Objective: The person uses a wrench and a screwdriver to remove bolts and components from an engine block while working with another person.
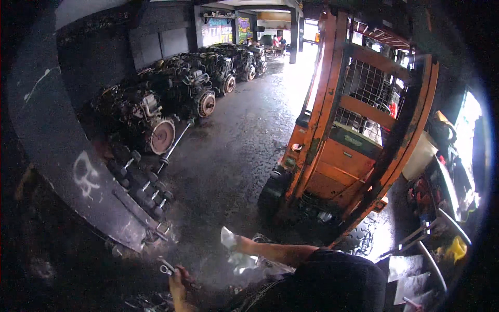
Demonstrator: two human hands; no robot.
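At the bottom, left of centre, my left hand (179,281) is closed round a wrench (166,269) whose shiny ring end sticks up beyond the fingers. My right forearm reaches in from the right, out of a dark sleeve (338,275). At its end my right hand (245,245) grips a white rag (227,238), which stands out past the fingers. More crumpled whitish material (243,262) lies just below that hand; whether it is part of the same rag I cannot tell. Deep shadow hides most of what lies between the hands.
An orange forklift (332,166) stands ahead on the right. Greasy engines (161,135) line the left wall, with a long metal bar (176,141) near the closest. Dark pieces with pale bars (150,192) lie by a grey pillar (78,171). People (278,42) are far back.
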